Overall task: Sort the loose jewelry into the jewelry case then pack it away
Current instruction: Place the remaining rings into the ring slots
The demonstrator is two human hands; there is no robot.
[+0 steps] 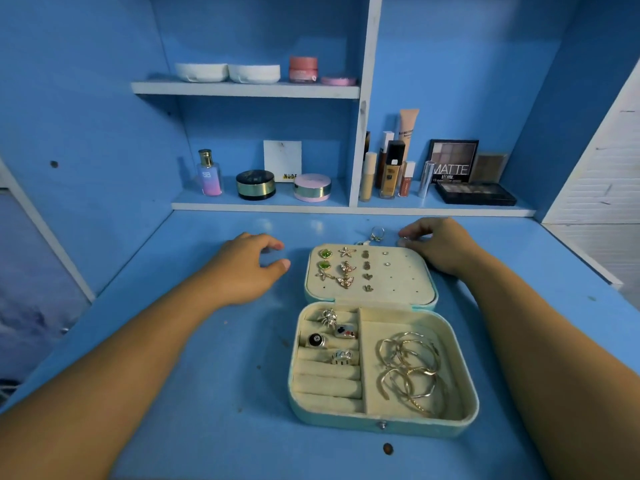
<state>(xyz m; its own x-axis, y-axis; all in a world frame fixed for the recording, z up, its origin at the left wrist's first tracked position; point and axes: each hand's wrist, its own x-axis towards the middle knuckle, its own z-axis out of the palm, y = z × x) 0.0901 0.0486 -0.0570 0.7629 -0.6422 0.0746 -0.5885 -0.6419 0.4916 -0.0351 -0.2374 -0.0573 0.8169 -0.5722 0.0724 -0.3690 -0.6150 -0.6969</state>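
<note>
Right hand (pixel 440 245): rests on the desk past the far right corner of the case lid, fingers curled downward, thumb and forefinger tips meeting at a small silver ring (pixel 402 242). Whether the ring is pinched or only touched cannot be told.
Left hand (pixel 242 268): near the far left corner of the lid, apart from it, fingers loosely curled, holding nothing.
Loose jewelry: a larger ring (pixel 377 233) lies on the desk just behind the lid's far edge, between the two hands. A second small piece (pixel 363 242) sits right at that edge, too small to identify.
Jewelry case (pixel 381 426): pale teal, open flat in the middle of the desk, cream lining, snap stud on the near wall.
Lid (pixel 405 282): folded back away from the person. Its left half holds earrings (pixel 341 268), including green stones, starfish and winged shapes. Two tiny studs sit further right, and the right part is bare.
Ring rolls: in the left part of the base, four rings (pixel 332 336) sit in the far rolls. The near rolls are unfilled.
Right compartment: a heap of thin gold bangles (pixel 410 368), overlapping.
Desk (pixel 207 393): blue, with a few dark specks near the front edge.
Low shelf at the desk's back edge: perfume bottle (pixel 209 174), two round compacts (pixel 255 184), foundation bottles (pixel 389 171), eyeshadow palette (pixel 476 192).
Upper shelf: two white bowls (pixel 227 72), pink jar (pixel 303 69).
</note>
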